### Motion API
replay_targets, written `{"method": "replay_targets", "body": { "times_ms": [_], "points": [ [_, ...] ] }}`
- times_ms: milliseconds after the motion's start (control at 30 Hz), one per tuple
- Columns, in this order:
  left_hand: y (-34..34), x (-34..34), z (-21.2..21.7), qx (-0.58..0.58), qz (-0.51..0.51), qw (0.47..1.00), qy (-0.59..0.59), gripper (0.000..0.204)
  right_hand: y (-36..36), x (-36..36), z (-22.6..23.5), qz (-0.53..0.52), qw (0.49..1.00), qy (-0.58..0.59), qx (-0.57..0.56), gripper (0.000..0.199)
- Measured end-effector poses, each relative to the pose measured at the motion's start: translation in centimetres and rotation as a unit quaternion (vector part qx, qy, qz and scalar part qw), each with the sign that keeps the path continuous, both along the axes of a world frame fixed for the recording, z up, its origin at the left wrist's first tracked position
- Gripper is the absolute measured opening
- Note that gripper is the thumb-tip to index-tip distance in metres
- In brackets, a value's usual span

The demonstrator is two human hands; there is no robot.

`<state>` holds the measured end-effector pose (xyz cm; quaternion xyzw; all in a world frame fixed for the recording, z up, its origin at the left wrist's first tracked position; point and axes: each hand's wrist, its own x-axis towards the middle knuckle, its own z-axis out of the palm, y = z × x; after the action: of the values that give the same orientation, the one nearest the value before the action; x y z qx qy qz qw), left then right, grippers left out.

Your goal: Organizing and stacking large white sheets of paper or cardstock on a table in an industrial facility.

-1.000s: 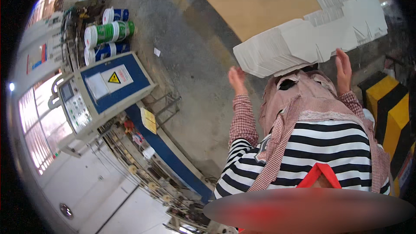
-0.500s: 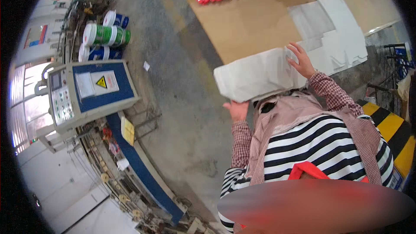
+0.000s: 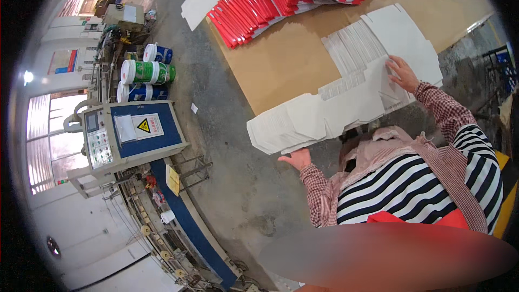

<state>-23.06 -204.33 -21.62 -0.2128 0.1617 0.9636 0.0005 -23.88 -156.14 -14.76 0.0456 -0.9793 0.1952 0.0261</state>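
A long, fanned-out stack of flat white die-cut cardboard sheets (image 3: 351, 103) lies across the near edge of a brown-topped table. My left hand (image 3: 297, 158) is at the lower edge of the stack's left end, its thumb stretched out to the left. Its fingertips are partly hidden beneath the sheets. On top of the stack's right part rests my right hand (image 3: 403, 74), open with fingers apart. Under it the sheets overlap, and their layered edges show left of that hand.
Red-and-white folded packages (image 3: 270, 0) are heaped along the far side of the brown tabletop (image 3: 286, 70). Left across the floor stand a blue-topped machine (image 3: 143, 130) with a control panel, a blue conveyor belt (image 3: 189, 227) and several paint-type buckets (image 3: 146, 72).
The view has shifted, showing more of the red packages. My hands are farther apart, the right one now farther right on the stack. The white sheets look more spread out and fanned.
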Motion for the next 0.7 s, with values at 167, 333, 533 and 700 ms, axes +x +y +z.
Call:
{"method": "replay_targets", "body": {
  "times_ms": [167, 333, 533, 700],
  "points": [
    [1.2, -0.2, 0.4, -0.025, 0.021, 0.996, -0.081, 0.082, -2.5, -7.4, -1.7, -0.03, 0.997, 0.059, -0.043, 0.053],
    [3.3, -0.7, 1.4, -0.075, 0.022, 0.988, -0.135, 0.072, -2.7, -16.0, -3.4, -0.009, 0.998, 0.016, -0.054, 0.057],
    [3.8, -0.9, 1.7, -0.072, 0.058, 0.995, -0.028, 0.067, -1.9, -22.3, -5.3, 0.004, 0.995, -0.099, 0.022, 0.066],
    [6.3, 0.7, 4.8, -0.241, 0.007, 0.925, -0.294, 0.054, -2.6, -23.5, -4.1, 0.0, 0.978, -0.205, 0.043, 0.072]
  ]
}}
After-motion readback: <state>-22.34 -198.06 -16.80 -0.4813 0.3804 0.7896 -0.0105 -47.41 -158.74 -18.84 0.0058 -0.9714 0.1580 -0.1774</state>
